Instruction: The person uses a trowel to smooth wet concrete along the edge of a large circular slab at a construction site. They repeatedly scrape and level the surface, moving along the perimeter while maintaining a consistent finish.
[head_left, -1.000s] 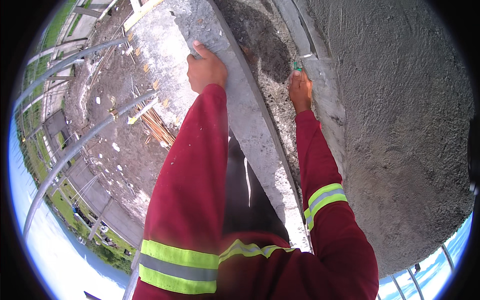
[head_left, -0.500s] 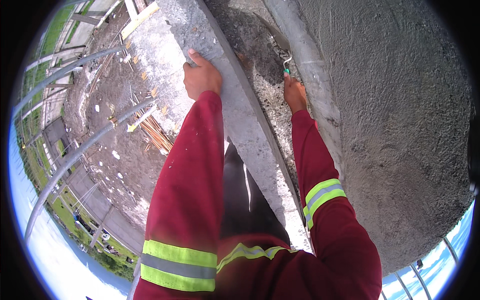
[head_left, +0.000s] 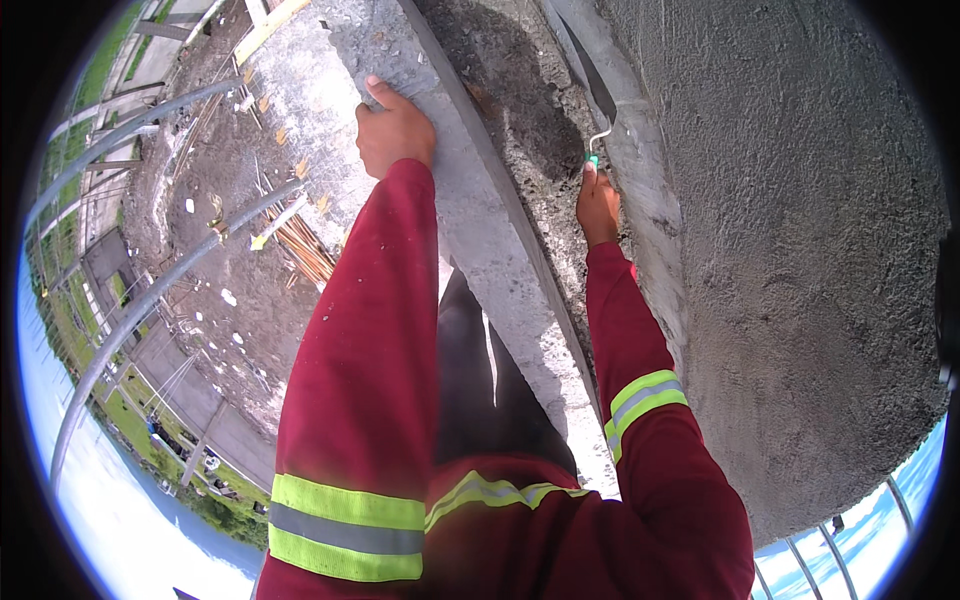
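Note:
My left hand (head_left: 393,130) grips the edge of a grey concrete ledge (head_left: 480,230) that runs up the middle of the view. My right hand (head_left: 598,205) is closed round the green handle of a trowel (head_left: 597,105), whose steel blade lies against the narrow rendered strip (head_left: 650,220) beside the rough plastered wall (head_left: 800,250). Between ledge and strip lies a band of coarse wet mortar (head_left: 520,120). Both arms wear red sleeves with yellow reflective bands.
Metal scaffold rails (head_left: 150,290) curve down the left side. Far below lie a dirt yard with a bundle of timber (head_left: 300,245), scattered debris and a road with grass (head_left: 130,400). More railing shows at the lower right (head_left: 830,550).
My right hand has moved the trowel farther up along the strip. My left hand has slid a little higher on the ledge's edge.

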